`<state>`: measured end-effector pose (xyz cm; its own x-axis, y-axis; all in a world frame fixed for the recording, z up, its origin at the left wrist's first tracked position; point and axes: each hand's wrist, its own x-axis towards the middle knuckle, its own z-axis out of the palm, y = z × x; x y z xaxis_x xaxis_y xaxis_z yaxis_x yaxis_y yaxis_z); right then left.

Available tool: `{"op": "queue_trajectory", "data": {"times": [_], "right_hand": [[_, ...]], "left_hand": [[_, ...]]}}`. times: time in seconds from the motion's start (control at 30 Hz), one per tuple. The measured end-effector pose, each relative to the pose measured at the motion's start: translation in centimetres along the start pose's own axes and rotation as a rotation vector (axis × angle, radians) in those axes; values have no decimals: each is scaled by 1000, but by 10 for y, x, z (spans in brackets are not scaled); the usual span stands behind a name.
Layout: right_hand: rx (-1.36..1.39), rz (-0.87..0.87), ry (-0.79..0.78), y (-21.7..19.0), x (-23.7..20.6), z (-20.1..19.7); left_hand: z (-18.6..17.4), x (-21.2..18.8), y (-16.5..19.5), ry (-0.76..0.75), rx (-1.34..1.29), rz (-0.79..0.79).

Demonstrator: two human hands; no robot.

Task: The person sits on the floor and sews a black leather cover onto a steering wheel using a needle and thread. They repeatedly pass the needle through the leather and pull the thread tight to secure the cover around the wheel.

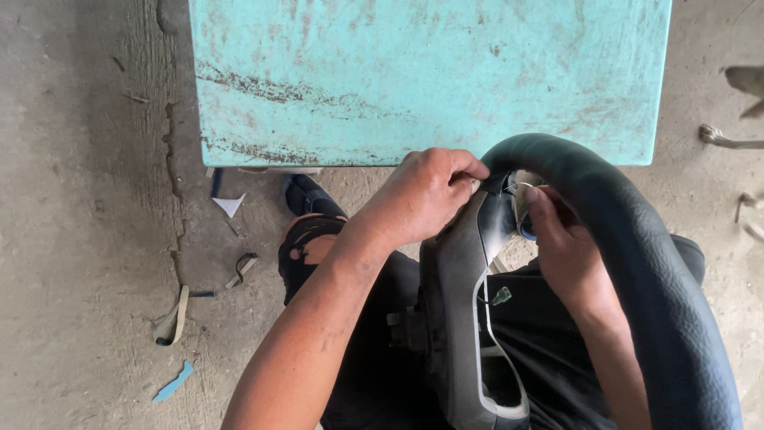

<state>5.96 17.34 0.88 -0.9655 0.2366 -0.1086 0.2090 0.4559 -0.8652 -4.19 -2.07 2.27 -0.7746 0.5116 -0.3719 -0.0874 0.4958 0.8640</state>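
A steering wheel (637, 263) rests on the person's lap, filling the frame from 3 to 6 o'clock, its dark padded rim arching up to about 1 o'clock, where it overlaps the near edge of the counter (430, 72). The grey spoke and hub run down toward 6 o'clock, with a small green-tipped wire connector (501, 296) hanging at the hub opening.

The left hand (426, 199) sits just right of centre, its grip closed in a pinch on the edge of the dark cover where spoke meets rim. The right hand (565, 247) comes up from 4 o'clock inside the rim; its fingers curl around something small at the same joint, so the grip is closed, though what it holds is mostly hidden behind the thumb.

The counter is a worn turquoise slab with scuffed paint, spanning 11 to 1 o'clock. Below it, near the centre, a dark shoe (306, 195) and a torn trouser knee (306, 247) show. On the concrete floor (79, 199), scraps lie from 7 to 9 o'clock: a white triangle (230, 205), a tan strip (173, 317) and a blue sliver (174, 381).
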Motion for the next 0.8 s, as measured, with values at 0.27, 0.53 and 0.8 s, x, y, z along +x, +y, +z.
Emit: {"op": "queue_trajectory", "data": {"times": [0.27, 0.53, 0.8], "right_hand": [[-70, -16, 88, 20, -6, 13], [-99, -32, 134, 18, -2, 21], [70, 14, 64, 11, 6, 19]], "left_hand": [[1, -4, 6, 18, 51, 131], [0, -6, 15, 28, 74, 76], [2, -10, 22, 41, 77, 69]]}}
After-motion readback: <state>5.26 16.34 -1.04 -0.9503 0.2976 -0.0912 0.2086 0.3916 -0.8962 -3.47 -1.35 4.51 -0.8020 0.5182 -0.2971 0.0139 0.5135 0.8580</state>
